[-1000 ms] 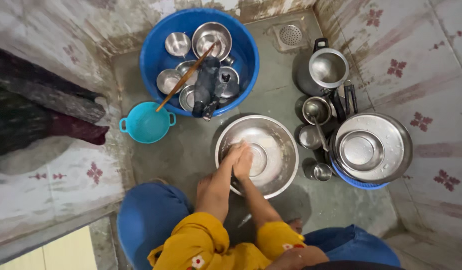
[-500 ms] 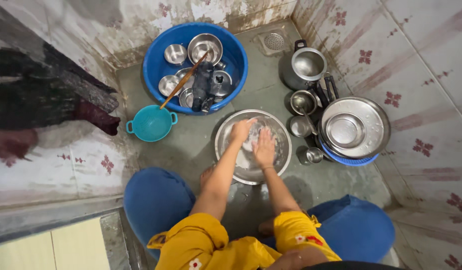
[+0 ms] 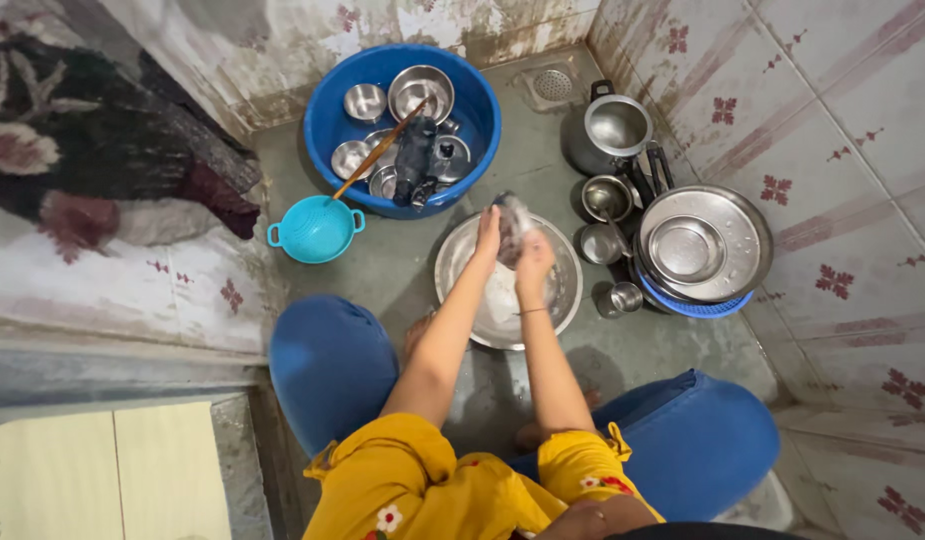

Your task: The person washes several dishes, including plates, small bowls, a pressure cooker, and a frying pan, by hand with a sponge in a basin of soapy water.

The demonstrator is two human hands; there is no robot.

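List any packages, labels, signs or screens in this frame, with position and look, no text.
None in view. Only unlabelled ware: a round blue tub of steel bowls at top centre, a teal two-handled bowl to its left, steel pots stacked at right, and the left hand and right hand scrubbing a small item over a steel basin.
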